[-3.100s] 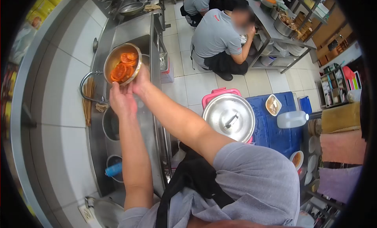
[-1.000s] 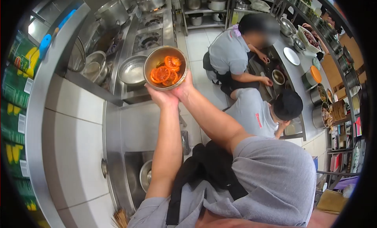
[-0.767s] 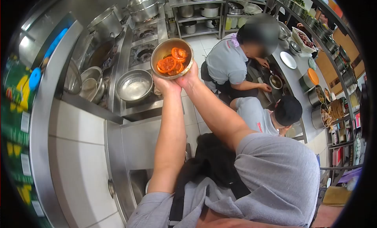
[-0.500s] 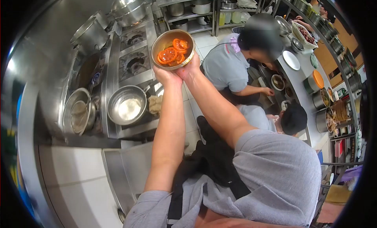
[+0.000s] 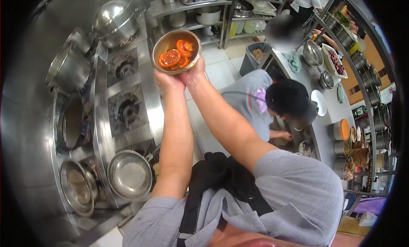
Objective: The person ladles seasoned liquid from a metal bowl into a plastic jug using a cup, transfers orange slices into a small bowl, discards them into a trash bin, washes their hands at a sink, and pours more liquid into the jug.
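A round metal bowl (image 5: 160, 47) with orange-red slices (image 5: 170, 58) in it is held out at arm's length. My left hand (image 5: 169, 81) supports it from below on the left side. On its right side, my right hand (image 5: 194, 72) cups the base, touching my left hand. The fingers are mostly hidden under the bowl. The bowl tilts toward me, so the slices show. Beyond its left side stands a gas stove (image 5: 126, 109), separated from the bowl.
A metal pan (image 5: 129, 175) sits on the stove's near end, with large pots (image 5: 70, 68) at the left. A co-worker (image 5: 251, 100) bends at the right beside a metal counter (image 5: 326, 123). Pot shelves (image 5: 191, 23) stand ahead, near a grey bin (image 5: 252, 59).
The view has moved from the sink to the stove, past the pan. Both hands still hold the bowl of slices. The nearer crouching co-worker has gone out of sight.
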`<state>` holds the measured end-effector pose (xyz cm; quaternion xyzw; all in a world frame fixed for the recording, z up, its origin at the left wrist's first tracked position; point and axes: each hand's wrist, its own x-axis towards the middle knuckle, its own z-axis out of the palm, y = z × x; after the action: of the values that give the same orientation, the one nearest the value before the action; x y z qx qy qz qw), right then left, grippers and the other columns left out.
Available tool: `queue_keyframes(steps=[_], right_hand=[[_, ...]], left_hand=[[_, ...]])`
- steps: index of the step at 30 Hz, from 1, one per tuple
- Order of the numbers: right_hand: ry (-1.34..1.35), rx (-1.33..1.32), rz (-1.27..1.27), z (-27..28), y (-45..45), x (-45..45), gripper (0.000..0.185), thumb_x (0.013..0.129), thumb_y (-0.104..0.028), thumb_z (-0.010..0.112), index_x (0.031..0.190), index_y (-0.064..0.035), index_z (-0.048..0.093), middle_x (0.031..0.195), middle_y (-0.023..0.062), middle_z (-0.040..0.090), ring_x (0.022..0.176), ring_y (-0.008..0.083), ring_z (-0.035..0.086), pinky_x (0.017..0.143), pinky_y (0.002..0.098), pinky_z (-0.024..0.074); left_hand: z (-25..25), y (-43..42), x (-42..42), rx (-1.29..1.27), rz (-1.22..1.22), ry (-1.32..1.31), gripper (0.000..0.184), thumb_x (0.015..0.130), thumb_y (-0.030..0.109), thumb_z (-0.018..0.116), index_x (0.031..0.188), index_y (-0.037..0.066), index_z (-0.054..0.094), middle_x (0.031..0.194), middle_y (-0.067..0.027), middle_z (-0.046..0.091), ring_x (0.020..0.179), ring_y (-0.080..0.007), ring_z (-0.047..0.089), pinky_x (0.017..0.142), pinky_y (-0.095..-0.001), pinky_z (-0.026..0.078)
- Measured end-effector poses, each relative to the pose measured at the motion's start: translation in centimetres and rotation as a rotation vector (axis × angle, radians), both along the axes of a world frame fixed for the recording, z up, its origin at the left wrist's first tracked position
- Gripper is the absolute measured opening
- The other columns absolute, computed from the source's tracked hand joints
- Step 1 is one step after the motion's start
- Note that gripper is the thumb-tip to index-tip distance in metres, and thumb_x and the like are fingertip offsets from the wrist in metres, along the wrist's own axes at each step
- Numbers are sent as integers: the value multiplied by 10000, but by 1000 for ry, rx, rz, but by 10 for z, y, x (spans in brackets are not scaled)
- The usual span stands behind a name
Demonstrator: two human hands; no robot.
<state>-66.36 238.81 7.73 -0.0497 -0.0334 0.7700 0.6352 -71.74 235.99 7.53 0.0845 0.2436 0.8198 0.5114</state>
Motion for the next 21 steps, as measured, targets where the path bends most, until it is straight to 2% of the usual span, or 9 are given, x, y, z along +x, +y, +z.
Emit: queue_keyframes(steps=[2, 5, 8, 10, 11, 12, 14, 15, 21], right_hand=[[53, 23, 15, 4, 42, -2, 470, 992, -397, 393, 1264, -53, 563, 1306, 159, 550, 1197, 350, 526, 1069, 527, 407], [9, -43, -53, 5, 109, 5, 449, 987, -368, 390, 1252, -60, 582, 1323, 150, 542, 1223, 352, 507, 1088, 558, 369], [4, 71, -102, 11, 164, 24, 469, 975, -379, 390, 1287, -73, 561, 1363, 152, 520, 1262, 359, 477, 1106, 577, 331], [-12, 38, -175, 12, 200, 40, 428, 946, -266, 346, 1210, -45, 599, 1273, 170, 563, 1176, 355, 546, 1042, 555, 427], [0, -22, -214, 7, 219, 51, 422, 952, -261, 348, 1213, -41, 595, 1286, 160, 559, 1181, 348, 546, 1040, 558, 427], [-62, -7, -236, 5, 239, 59, 422, 953, -270, 354, 1224, -43, 585, 1287, 151, 561, 1177, 338, 552, 1035, 556, 430], [-62, -34, -298, 9, 274, 69, 552, 1006, -499, 344, 1361, -106, 500, 1294, 155, 584, 1134, 357, 594, 967, 507, 504], [-68, -33, -334, 15, 284, 75, 559, 1009, -480, 308, 1336, -79, 521, 1407, 151, 489, 1294, 358, 465, 1100, 521, 382], [-78, -31, -516, 15, 372, 138, 525, 1002, -439, 321, 1322, -80, 531, 1369, 155, 523, 1244, 361, 511, 1072, 528, 412]], left_hand=[[16, 40, -3, 1, -16, 92, 525, 919, 325, 347, 1291, 13, 546, 1305, -170, 548, 1192, -332, 552, 1008, -478, 482], [20, 106, 1, -41, -105, -12, 489, 910, 285, 378, 1256, -9, 559, 1269, -174, 562, 1130, -331, 588, 956, -478, 504], [17, 172, 17, 74, -198, -2, 496, 924, 290, 365, 1273, -12, 546, 1283, -171, 554, 1145, -340, 578, 964, -497, 501], [11, 215, 32, 56, -241, -46, 484, 928, 297, 389, 1264, -12, 551, 1279, -170, 556, 1146, -339, 576, 962, -499, 502], [7, 234, 41, 51, -270, -39, 481, 923, 290, 381, 1268, 6, 559, 1288, -164, 558, 1154, -338, 574, 977, -496, 492], [4, 254, 49, 49, -299, -33, 479, 917, 282, 373, 1272, 25, 567, 1297, -158, 561, 1163, -337, 571, 992, -492, 482], [5, 293, 61, 11, -325, -30, 447, 901, 276, 437, 1234, 14, 577, 1249, -163, 580, 1105, -340, 602, 937, -498, 515], [7, 310, 69, -23, -347, -23, 441, 900, 275, 444, 1227, 13, 579, 1244, -163, 583, 1096, -340, 606, 932, -499, 517], [11, 406, 131, -7, -507, 20, 446, 905, 295, 427, 1214, 12, 581, 1228, -161, 592, 1056, -339, 626, 899, -495, 537]])
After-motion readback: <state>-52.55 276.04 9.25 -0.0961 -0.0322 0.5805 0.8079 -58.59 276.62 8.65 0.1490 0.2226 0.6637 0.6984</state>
